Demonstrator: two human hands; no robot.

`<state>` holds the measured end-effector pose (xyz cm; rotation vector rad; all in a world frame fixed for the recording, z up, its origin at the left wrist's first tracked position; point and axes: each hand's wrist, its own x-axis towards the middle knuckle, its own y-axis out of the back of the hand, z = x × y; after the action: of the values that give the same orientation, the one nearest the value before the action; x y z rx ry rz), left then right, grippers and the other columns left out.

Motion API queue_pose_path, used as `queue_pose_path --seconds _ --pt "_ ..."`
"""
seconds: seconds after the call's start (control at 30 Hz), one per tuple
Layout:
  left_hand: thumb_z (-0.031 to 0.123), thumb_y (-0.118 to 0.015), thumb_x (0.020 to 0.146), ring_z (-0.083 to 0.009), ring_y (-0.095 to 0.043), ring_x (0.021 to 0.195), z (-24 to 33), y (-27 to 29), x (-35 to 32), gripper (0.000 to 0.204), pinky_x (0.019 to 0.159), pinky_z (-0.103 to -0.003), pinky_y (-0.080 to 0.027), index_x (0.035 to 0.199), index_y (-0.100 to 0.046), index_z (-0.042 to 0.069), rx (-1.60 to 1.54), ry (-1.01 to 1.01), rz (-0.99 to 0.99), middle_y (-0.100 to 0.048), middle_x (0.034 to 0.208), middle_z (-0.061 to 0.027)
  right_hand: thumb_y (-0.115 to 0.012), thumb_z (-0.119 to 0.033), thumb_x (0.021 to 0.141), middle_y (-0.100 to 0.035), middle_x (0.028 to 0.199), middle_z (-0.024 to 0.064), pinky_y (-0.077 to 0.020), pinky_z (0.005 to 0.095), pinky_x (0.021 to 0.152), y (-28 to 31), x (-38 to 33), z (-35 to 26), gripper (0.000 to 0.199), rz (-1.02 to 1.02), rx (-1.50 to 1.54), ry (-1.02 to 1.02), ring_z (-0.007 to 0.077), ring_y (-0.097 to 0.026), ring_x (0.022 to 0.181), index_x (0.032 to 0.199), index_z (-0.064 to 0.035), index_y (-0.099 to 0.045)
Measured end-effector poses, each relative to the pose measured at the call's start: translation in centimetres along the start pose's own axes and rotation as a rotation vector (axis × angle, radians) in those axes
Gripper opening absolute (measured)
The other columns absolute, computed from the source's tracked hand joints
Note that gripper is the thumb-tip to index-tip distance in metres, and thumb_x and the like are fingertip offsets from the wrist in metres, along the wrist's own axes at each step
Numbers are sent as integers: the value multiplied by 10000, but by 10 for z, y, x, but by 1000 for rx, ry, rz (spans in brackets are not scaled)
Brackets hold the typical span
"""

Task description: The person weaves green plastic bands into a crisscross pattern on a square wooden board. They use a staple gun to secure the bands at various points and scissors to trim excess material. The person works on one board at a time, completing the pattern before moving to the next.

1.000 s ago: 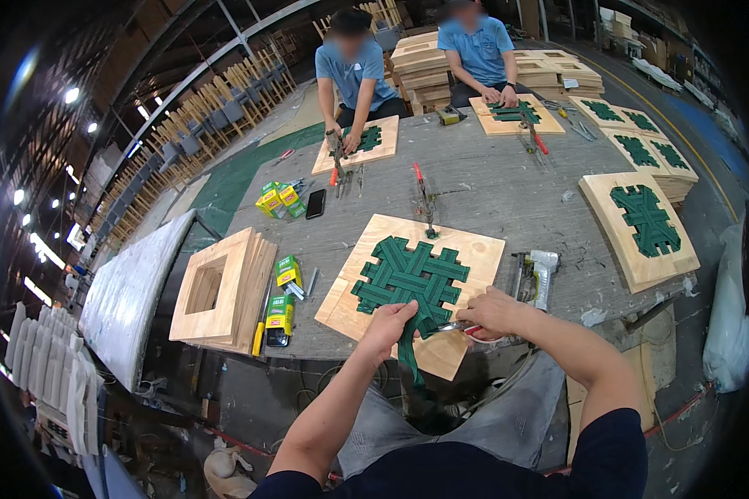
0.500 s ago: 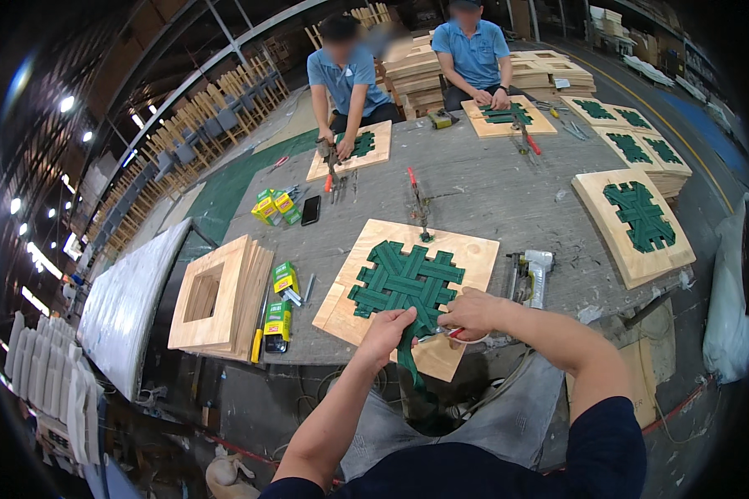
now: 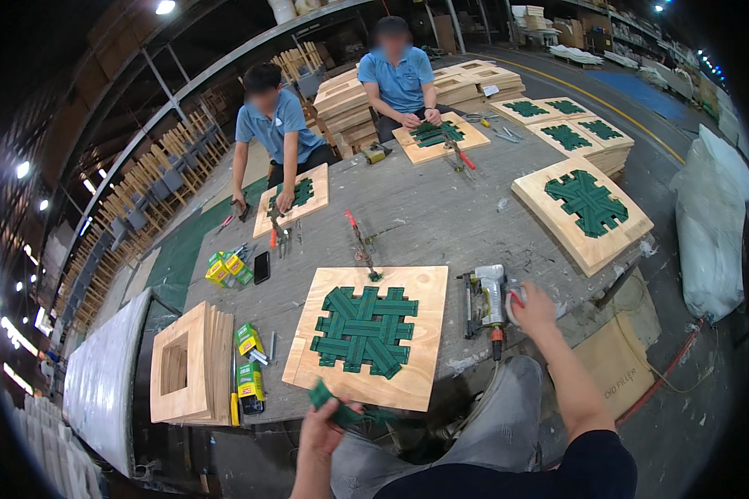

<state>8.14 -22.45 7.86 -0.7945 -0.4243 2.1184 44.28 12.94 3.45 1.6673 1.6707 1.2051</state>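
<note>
Print noted: one line of dark capitals on the brown cardboard (image 3: 601, 364) at lower right — wording not transcribed. Small lettering on yellow-and-green boxes (image 3: 249, 379), left side of table (image 3: 416, 218) — too small to read surely.

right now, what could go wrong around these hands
The right hand holds red-handled scissors close beside the air gun and might knock it. The wooden panel seems to overhang the near edge of the table, so a bump could shift it. The loose green strap in the left hand might snag there.
</note>
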Motion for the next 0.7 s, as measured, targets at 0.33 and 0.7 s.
queue_pose_path --seconds 0.33,0.7 --pt "371 -410 1120 -417 -707 1040 -28 -58 37 504 942 -538 -576 1475 -437 14 77 127 -149 -664 1252 -237 -744 -312 910 -588 1177 211 -537 529 874 -32 -5 -38 422 -175 31 37 441 -648 1041 1167 -44 -546" --pt "350 -460 1103 -412 -576 1311 65 -65 180 489 1092 -420 -457 1431 -567 3 1128 -509 107 -653 1340 -238 -722 -201 893 -592 1172 196 -528 522 887 -32 58 -31 335 31 -282 -26 395 -618 1081 1154 -58 -569"
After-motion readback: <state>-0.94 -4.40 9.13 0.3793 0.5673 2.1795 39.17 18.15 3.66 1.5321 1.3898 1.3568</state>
